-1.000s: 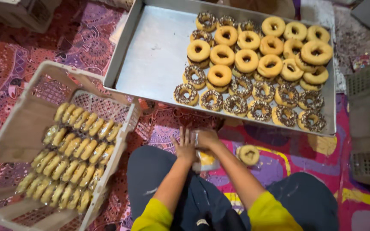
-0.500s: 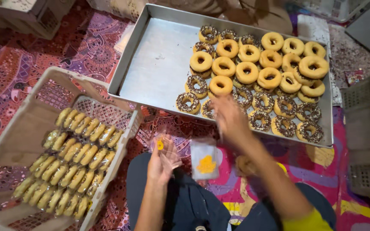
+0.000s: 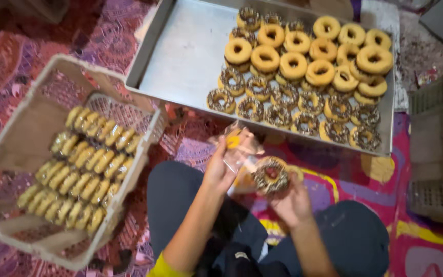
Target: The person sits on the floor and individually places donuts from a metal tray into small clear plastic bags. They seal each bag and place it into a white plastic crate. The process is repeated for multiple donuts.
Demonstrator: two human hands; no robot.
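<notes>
In the head view the right hand (image 3: 292,201) grips a sprinkled donut (image 3: 271,175) from below, its fingers curled around the lower edge so the donut sits above the palm, over the person's lap. The left hand (image 3: 220,169) pinches a clear bag (image 3: 238,146) between thumb and fingers; the bag stands just left of the donut and touches it. Beyond them lies a metal tray (image 3: 180,61) with rows of plain and sprinkled donuts. To the left stands a crate (image 3: 21,149) of packed donuts.
</notes>
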